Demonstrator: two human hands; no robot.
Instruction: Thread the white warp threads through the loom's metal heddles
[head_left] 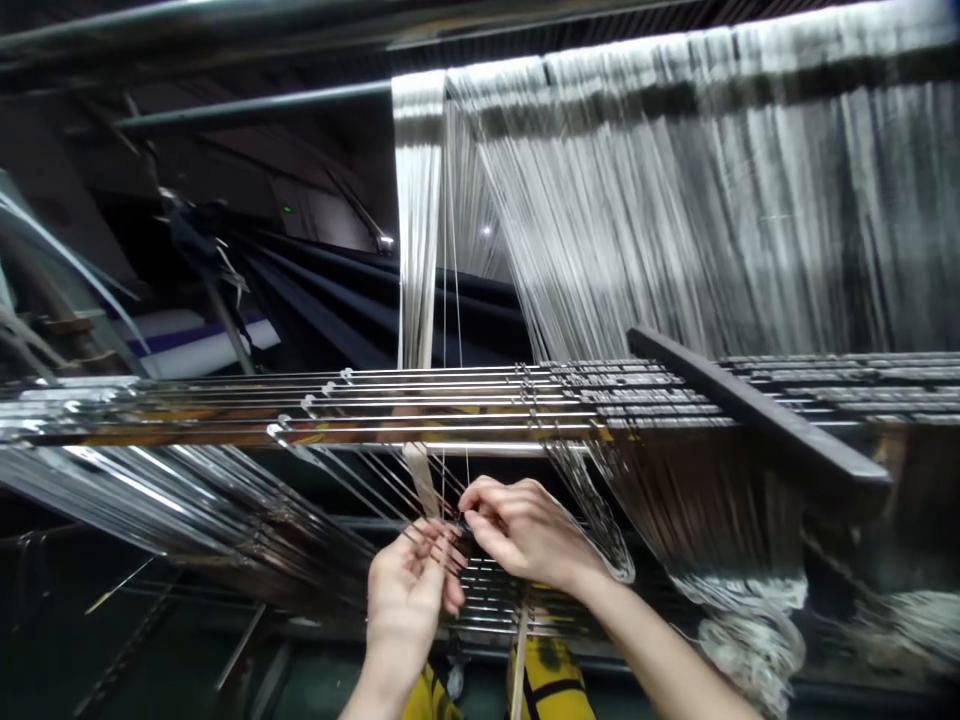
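My left hand (412, 580), palm up, has its fingers curled around several thin heddle wires (382, 490) that slant down from the loom's metal bars. A gathered bundle of pale warp threads (424, 480) comes down to the same fingers. Right beside it, my right hand (525, 525) pinches with thumb and forefinger at the lower end of a single fine thread (466, 462). The two sets of fingertips almost meet, and the exact spot between them is too small to make out.
Horizontal heddle bars (465, 400) cross in front of me. A wide sheet of pale warp (675, 200) hangs at the right, behind a dark flat bar (765, 420). More heddles (187, 500) bunch at the left. Knotted yarn (754, 640) hangs low right; dark cloth (337, 290) stretches behind.
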